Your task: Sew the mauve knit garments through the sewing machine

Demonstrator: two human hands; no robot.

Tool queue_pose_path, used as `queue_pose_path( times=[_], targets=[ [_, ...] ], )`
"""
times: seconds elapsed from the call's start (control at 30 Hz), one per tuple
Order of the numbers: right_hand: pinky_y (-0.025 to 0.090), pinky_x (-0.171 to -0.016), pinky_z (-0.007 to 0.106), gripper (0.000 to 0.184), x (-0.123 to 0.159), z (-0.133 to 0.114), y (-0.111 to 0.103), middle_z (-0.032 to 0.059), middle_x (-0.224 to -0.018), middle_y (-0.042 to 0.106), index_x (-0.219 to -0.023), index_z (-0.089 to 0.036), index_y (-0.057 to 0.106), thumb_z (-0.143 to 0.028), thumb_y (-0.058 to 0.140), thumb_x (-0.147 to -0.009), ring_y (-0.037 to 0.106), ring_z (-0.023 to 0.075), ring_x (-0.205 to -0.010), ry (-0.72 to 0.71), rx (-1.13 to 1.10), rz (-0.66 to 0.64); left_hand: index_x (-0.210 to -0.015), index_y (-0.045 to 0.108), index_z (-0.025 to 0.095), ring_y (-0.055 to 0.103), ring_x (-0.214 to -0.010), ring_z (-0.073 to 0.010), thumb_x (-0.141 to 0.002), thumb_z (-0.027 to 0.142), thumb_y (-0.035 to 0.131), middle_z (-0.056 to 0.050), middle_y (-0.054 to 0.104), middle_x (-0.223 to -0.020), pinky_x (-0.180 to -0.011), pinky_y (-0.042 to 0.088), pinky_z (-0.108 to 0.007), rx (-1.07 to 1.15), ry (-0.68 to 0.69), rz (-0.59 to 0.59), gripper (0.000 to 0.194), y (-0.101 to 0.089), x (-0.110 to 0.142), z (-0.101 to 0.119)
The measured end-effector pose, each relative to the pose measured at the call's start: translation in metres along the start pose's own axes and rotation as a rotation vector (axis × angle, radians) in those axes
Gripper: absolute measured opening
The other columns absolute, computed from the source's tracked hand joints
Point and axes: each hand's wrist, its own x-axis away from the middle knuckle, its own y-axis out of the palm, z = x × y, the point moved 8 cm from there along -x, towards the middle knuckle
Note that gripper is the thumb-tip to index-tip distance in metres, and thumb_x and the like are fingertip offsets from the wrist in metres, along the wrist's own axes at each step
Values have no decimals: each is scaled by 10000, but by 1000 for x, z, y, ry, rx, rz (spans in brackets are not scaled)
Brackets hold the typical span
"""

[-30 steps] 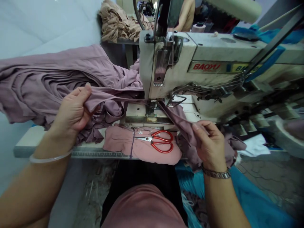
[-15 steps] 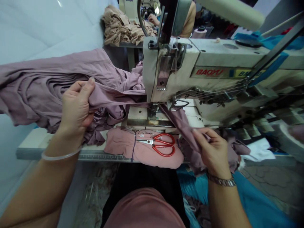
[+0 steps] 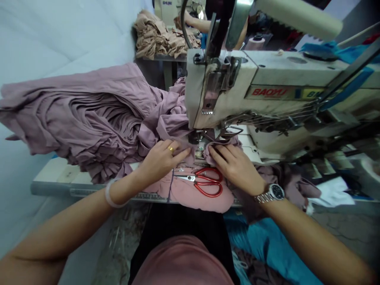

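Observation:
Mauve fabric (image 3: pixel 166 124) runs from the left to beneath the presser foot (image 3: pixel 200 136) of a sewing machine (image 3: pixel 219 95). Left of the needle area, my left hand (image 3: pixel 162 160), with a yellow ring, bends over the cloth and holds it down near its edge. My right hand (image 3: pixel 236 166) grips a bunched fold of the same fabric just right of the foot; its thumb is hidden. Close in front of both hands, red-handled scissors (image 3: pixel 208 182) rest on a pink cloth bundle (image 3: pixel 190 198) tied with a dark strip.
A thick stack of mauve pieces (image 3: pixel 77 114) covers the left side of the machine table (image 3: pixel 44 182). Darker cloth (image 3: pixel 279 178) and a white scrap (image 3: pixel 334 190) lie at right. Behind, another person's arm (image 3: pixel 198 24) is beside a beige fabric pile (image 3: pixel 154 35).
Both hands have moved inward to the presser foot, from holding the fabric stretched out on either side. The strip between them is now gathered near the needle. The view has shifted slightly.

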Motion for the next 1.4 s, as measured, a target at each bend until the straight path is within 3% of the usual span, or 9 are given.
queue_pose_path(
  times=[0.07, 0.2, 0.4, 0.6, 0.8, 0.97, 1.1, 1.23, 1.4],
  targets=[
    [472, -809, 390, 383, 5, -1, -2, 164, -1213, 607, -1304, -104, 538, -139, 480, -927, 535, 245, -1014, -50, 16, 31, -1204, 627, 189, 607, -992, -238, -954, 151, 475, -125, 653, -1103, -816, 497, -380, -62, 49, 56, 295, 0, 3, 7],
    [448, -939, 387, 240, 3, -15, -12, 169, -1253, 597, -1112, -72, 627, -138, 501, -918, 494, 255, -1152, -94, -41, 109, -1144, 634, 116, 594, -1047, -231, -950, 144, 470, -130, 648, -1148, -849, 495, -353, -5, 81, 77, 256, -6, 2, 18],
    [446, -781, 404, 457, -4, -11, 2, 169, -1354, 539, -1340, -101, 517, -233, 548, -903, 513, 274, -1021, 119, 18, 59, -1151, 640, 212, 605, -961, -238, -956, 216, 492, -96, 662, -1110, -764, 487, -371, -55, 13, 80, 244, -6, 0, 13],
    [423, -962, 415, 431, -1, -26, 0, 174, -1323, 552, -1325, -44, 522, -173, 525, -914, 456, 283, -1188, 103, -32, 120, -1230, 597, 112, 582, -1063, -245, -937, 183, 484, -139, 626, -1208, -865, 483, -376, -5, 33, 60, 321, -3, 0, 17],
    [451, -868, 459, 446, -5, -20, -5, 133, -1277, 586, -1339, -122, 540, -307, 532, -933, 488, 308, -1113, 260, -24, 87, -1342, 533, 148, 573, -1035, -272, -950, 227, 483, -124, 616, -1223, -799, 468, -393, -80, -38, -11, 403, -2, 2, 19],
    [459, -973, 423, 396, -10, -29, -3, 176, -1275, 580, -1282, -5, 547, -124, 474, -912, 482, 278, -1169, 240, -129, 147, -1259, 583, 73, 557, -1100, -249, -947, 146, 460, -133, 611, -1243, -893, 450, -367, -41, -37, 24, 343, -2, -2, 23],
    [448, -1030, 411, 381, -8, -24, -1, 164, -1273, 586, -1285, -30, 541, -181, 466, -943, 498, 242, -1172, 327, -304, 221, -1273, 573, 104, 562, -1073, -260, -954, 219, 468, -128, 607, -1244, -841, 447, -389, -50, -98, 12, 355, 3, -4, 22],
    [451, -1005, 428, 398, -13, -27, 2, 131, -1332, 568, -1303, -74, 542, -266, 480, -960, 484, 256, -1205, 284, -257, 153, -1266, 576, 123, 550, -1095, -254, -959, 199, 444, -112, 605, -1259, -857, 430, -392, -33, -115, 24, 343, 4, -5, 21],
    [424, -1001, 436, 398, -17, -27, 2, 111, -1356, 559, -1314, -73, 542, -243, 456, -965, 481, 260, -1206, 228, -141, 84, -1279, 560, 106, 540, -1130, -243, -951, 158, 426, -105, 591, -1298, -893, 418, -383, -5, -97, 6, 359, 6, -5, 21]
  ],
)
